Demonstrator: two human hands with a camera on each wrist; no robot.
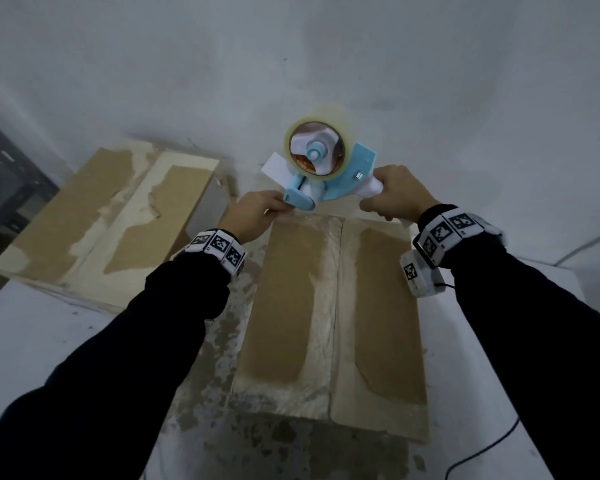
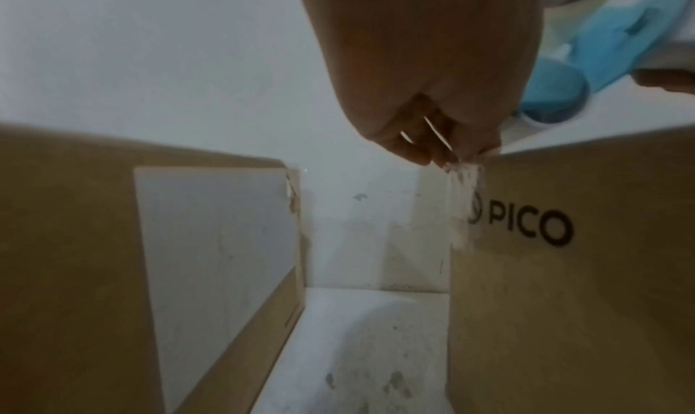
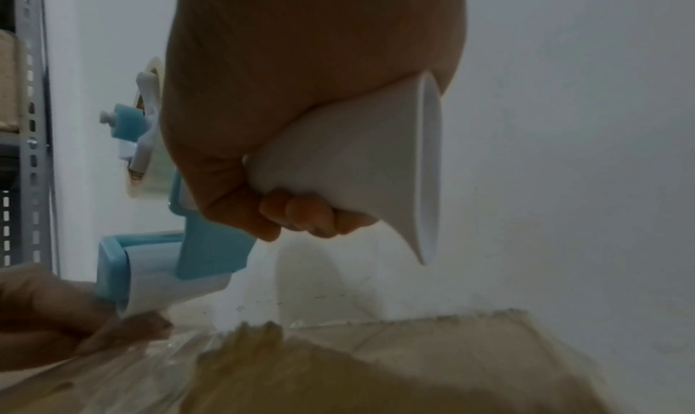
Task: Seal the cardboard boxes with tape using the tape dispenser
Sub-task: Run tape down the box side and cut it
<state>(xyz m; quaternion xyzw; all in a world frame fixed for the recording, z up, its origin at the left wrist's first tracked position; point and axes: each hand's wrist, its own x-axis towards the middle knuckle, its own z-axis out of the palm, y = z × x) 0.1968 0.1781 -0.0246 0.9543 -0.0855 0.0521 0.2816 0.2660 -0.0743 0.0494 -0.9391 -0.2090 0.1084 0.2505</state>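
Right hand [image 1: 392, 192] grips the tape dispenser [image 1: 326, 168] at the box's [image 1: 333, 313] 12 o'clock edge, left hand [image 1: 257, 216] pinching tape; the seam runs toward 6.

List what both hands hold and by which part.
Right hand: tape dispenser, by its white handle. Left hand: pinches the clear tape end at the box's far edge.

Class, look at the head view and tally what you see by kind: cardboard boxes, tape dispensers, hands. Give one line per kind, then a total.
Cardboard boxes: 2, near box and far box
Tape dispensers: 1, dispenser
Hands: 2, left hand and right hand
Total: 5
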